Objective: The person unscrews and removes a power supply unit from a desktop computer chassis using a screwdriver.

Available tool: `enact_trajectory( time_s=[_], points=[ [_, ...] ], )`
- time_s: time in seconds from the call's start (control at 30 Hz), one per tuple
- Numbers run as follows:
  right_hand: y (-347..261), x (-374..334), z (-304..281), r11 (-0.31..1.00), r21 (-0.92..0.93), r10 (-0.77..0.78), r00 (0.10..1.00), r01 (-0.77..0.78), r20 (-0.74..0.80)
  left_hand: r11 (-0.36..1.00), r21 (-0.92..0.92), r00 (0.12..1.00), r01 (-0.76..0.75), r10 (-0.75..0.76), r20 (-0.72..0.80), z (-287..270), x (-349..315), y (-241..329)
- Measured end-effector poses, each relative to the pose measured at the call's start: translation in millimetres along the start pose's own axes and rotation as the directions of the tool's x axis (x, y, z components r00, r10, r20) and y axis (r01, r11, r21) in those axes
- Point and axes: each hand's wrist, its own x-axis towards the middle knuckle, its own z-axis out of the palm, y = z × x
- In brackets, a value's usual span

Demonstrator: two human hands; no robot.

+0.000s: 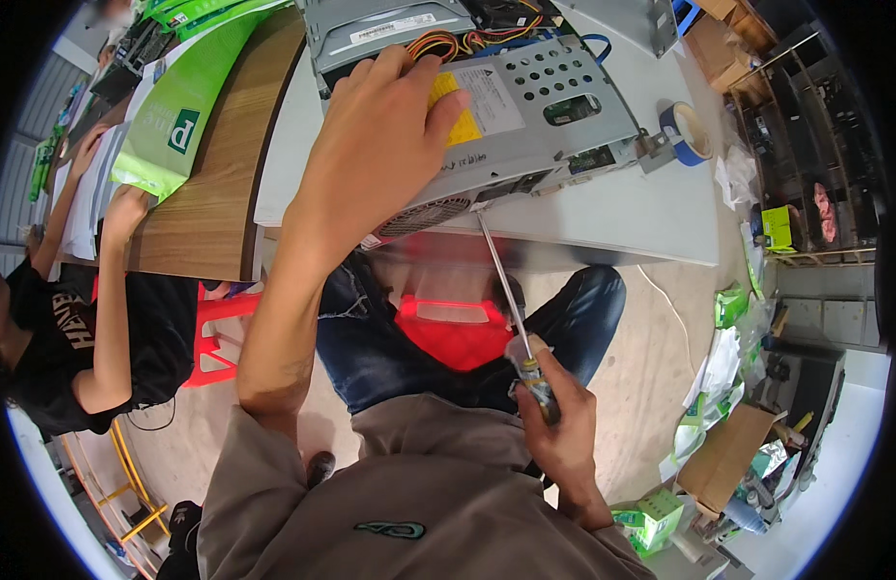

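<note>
A grey metal desktop computer case (pixel 593 106) lies at the table's near edge, with its back towards me. My left hand (pixel 385 140) is draped over the power supply (pixel 443 186) at the case's left. Its fingers bend over the far side beside a bundle of coloured wires (pixel 433 43), and the thumb lies by a yellow label (pixel 464 126). Low in front of my lap, my right hand (pixel 561 411) is closed around the handle of a long screwdriver (pixel 506 285). The shaft slants up to the case's rear edge, where the tip meets or nearly meets the metal.
The white table (pixel 651 227) holds a tape roll (pixel 687 133) on the right. On the left, another person's hands hold a green bag (pixel 173 145) over a brown tabletop (pixel 235 126). A red stool (pixel 458 333) is between my legs. Wrappers and a cardboard box (pixel 726 454) lie at right.
</note>
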Motion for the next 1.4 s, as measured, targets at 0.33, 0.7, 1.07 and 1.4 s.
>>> enact_trajectory(
  time_s=[0.33,0.7,1.07,1.4],
  points=[
    [-9.6,-7.0,-6.8,0.986,-0.164,-0.017,0.978,-0.018,-0.207,0.899,-0.436,0.969,0.028,-0.131,-0.209,-30.6,-85.2,56.6],
    [-6.8,-4.7,4.3,0.837,-0.546,-0.188,0.913,-0.045,-0.363,-0.298,-0.766,0.706,0.569,-0.301,0.641,79.0,-138.8,82.4],
    [17.2,-25.0,-26.4,0.753,0.581,0.305,0.946,-0.308,0.106,-0.478,-0.69,0.652,0.544,-0.276,0.706,74.9,-140.7,71.7],
    [25.2,-40.4,-8.3,0.893,0.301,0.399,0.897,-0.333,-0.191,-0.514,-0.693,0.66,0.505,-0.288,0.694,72.1,-132.9,82.2]
  ],
)
